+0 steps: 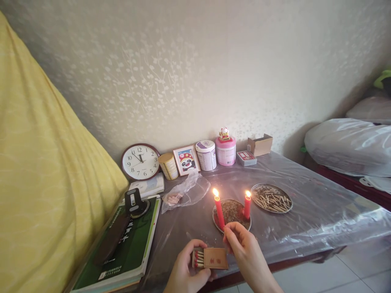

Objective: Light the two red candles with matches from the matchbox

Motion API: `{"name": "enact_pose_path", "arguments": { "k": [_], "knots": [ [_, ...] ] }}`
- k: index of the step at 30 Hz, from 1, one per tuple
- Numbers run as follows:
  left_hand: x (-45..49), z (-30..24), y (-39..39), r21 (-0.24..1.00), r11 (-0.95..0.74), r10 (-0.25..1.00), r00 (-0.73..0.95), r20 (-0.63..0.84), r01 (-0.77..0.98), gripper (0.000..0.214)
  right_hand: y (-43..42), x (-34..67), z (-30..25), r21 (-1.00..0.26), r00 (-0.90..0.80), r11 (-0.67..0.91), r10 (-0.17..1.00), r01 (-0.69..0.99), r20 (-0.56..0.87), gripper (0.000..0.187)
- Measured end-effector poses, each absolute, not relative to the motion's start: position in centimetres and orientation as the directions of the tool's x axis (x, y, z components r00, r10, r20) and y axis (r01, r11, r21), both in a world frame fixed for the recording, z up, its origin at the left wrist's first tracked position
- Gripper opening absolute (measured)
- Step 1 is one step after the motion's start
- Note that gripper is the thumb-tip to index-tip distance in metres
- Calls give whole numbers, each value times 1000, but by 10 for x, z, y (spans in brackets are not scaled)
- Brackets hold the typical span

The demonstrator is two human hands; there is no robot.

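Observation:
My left hand (190,270) grips a brown matchbox (216,258) near the table's front edge. Its tray is slid partly out to the left, showing several red-tipped matches (199,259). Just right of the box, my right hand (242,246) is closed in a pinch; whatever lies between the fingertips is too small to make out. Beyond it, two lit red candles, a left one (219,212) and a right one (247,206), stand on a round metal plate (214,221). The left candle tilts slightly, and the right hand's fingertips are by its base.
Another round plate (291,206) holds many matchsticks (271,198). A clear plastic bag (191,189) lies behind the candles to the left. Green books (134,244) occupy the left side. Along the wall stand a clock (140,162), a framed panda picture (186,160) and canisters (206,156).

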State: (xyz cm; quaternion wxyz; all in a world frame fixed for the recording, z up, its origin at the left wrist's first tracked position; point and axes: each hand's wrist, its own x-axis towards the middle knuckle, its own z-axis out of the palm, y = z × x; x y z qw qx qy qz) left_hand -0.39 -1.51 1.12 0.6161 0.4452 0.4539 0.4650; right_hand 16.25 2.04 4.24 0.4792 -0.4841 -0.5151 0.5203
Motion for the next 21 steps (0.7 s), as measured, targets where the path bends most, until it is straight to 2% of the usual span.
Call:
{"name": "enact_pose_path", "arguments": {
  "k": [3,7,9,11,14,16,18,21],
  "knots": [
    [-3,12,-16,951,171,977,170,-130,-259,41,18,156,34,-999,-114,-19,993,-30,-15,35],
    [0,2,-15,939,147,978,190,-90,-312,42,9,140,32,-991,-271,-79,962,-112,-46,37],
    [-3,-3,-13,927,152,984,138,-110,-343,37,8,139,33,-996,-281,-57,959,-73,-34,37],
    [-8,-5,-10,901,157,987,82,-135,-404,31,9,141,35,-1000,-217,23,976,20,18,36],
    [-15,-6,-8,839,173,985,98,-142,-515,27,10,147,34,-986,-210,123,973,109,98,32],
    [-17,-5,-9,803,209,977,153,-148,-559,28,8,146,33,-990,-329,137,937,41,116,31],
    [-16,-3,-10,774,258,964,209,-164,-579,29,4,141,33,-993,-463,73,880,-91,107,34],
    [-14,0,-10,755,312,949,232,-215,-576,29,0,133,36,-973,-537,-17,836,-229,112,35]
  ]
}}
